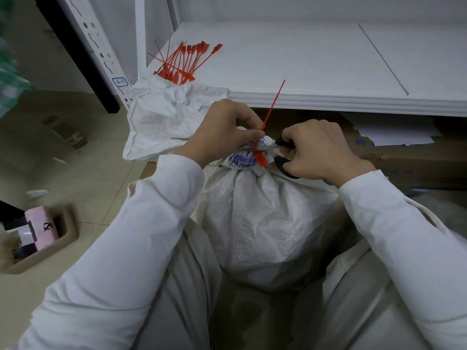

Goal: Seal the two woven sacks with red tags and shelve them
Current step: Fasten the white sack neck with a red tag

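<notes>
A full white woven sack (pixel 262 218) stands between my knees, its gathered neck bound by a red tag (pixel 260 157). The tag's thin tail (pixel 274 104) sticks up toward the shelf. My left hand (pixel 222 130) pinches the tail just above the neck. My right hand (pixel 318 150) grips black-handled scissors (pixel 278 152), whose blades sit across the tag at the neck. A second white woven sack (pixel 164 120) lies crumpled and limp against the shelf's left corner.
A bundle of spare red tags (pixel 184 61) lies on the white shelf (pixel 316 61) near its left post. Flattened cardboard and paper sit under the shelf at right. A cardboard tray (pixel 63 238) with a pink box rests on the tiled floor at left.
</notes>
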A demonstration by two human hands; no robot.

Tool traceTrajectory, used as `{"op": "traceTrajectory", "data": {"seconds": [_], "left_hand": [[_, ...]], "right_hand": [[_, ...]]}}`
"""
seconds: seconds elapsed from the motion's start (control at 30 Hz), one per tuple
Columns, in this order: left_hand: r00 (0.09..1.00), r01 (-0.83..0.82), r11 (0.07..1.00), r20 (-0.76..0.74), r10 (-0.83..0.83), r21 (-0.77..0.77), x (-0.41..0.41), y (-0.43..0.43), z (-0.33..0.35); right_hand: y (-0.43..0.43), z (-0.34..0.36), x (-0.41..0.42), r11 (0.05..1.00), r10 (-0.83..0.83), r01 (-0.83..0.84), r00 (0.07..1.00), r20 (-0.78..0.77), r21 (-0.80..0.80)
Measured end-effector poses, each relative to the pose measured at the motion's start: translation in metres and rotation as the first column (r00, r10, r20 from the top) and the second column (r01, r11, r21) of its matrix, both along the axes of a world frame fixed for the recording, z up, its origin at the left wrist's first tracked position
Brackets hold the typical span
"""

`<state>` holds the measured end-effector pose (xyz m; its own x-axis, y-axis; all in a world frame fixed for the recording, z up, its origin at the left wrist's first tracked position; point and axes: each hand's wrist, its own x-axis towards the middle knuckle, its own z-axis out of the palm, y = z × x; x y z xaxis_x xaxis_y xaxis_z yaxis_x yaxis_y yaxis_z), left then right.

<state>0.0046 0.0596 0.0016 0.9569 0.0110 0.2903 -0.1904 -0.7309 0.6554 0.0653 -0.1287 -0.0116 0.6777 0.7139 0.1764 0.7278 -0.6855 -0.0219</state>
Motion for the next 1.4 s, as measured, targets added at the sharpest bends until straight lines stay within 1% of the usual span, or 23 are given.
{"op": "traceTrajectory", "data": {"seconds": [0.27,0.5,0.87,1.2,1.4], "left_hand": [[0.999,-0.050,0.999,0.011,0.050,-0.012,0.001,0.003,-0.002],[0.995,-0.102,0.994,-0.005,0.102,-0.036,0.002,0.002,-0.003],[0.998,-0.059,0.997,0.012,0.060,-0.054,0.003,-0.001,-0.004],[0.989,-0.146,0.987,-0.017,0.145,-0.067,0.004,0.000,-0.004],[0.989,-0.149,0.987,-0.029,0.147,-0.055,0.003,-0.002,-0.002]], "right_hand": [[0.000,0.005,0.000,0.999,-0.027,0.029,0.999,-0.037,0.037],[-0.001,0.004,0.004,0.998,-0.024,0.025,1.000,-0.019,0.062],[0.004,-0.007,0.003,0.995,-0.021,0.018,0.999,0.027,0.093],[-0.001,0.003,0.005,0.996,-0.037,0.036,0.999,0.010,0.086],[-0.002,0.001,0.005,0.998,-0.025,0.024,0.999,0.030,0.059]]}}
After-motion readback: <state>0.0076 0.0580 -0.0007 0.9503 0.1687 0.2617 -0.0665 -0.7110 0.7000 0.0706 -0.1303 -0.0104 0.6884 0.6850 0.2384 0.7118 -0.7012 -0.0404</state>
